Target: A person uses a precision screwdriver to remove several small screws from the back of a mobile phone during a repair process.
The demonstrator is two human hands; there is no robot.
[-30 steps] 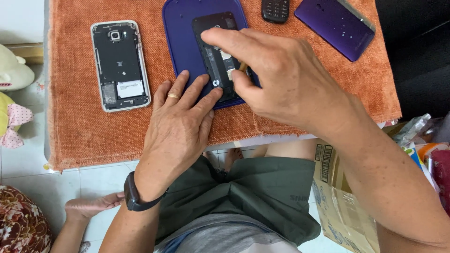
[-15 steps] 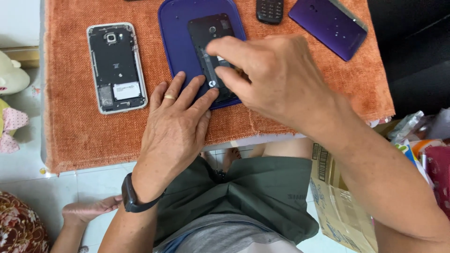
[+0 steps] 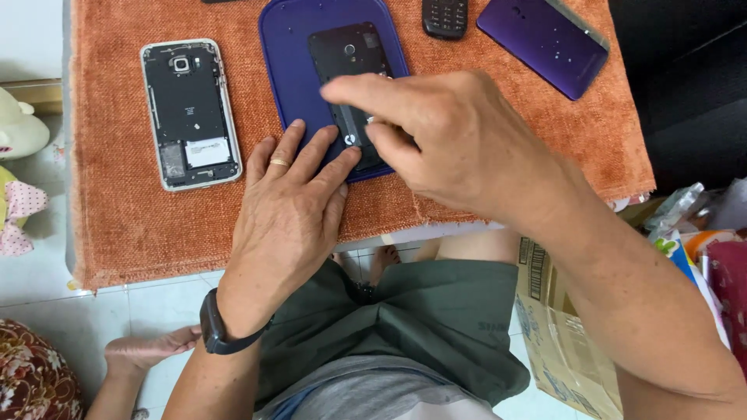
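Pressing flat, the left hand (image 3: 288,210) steadies the opened black phone (image 3: 350,85) on the blue oval plastic mat (image 3: 288,70), while the right hand (image 3: 451,148) pinches its edge with curled fingers.

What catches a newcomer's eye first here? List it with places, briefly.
Two bare hands meet over a black opened phone lying on a dark blue oval plastic tray at the centre: the left hand presses flat on the tray's near edge, the right hand works on the phone. Beneath spreads a rust-orange woven cloth, with a white-framed backless phone at left.
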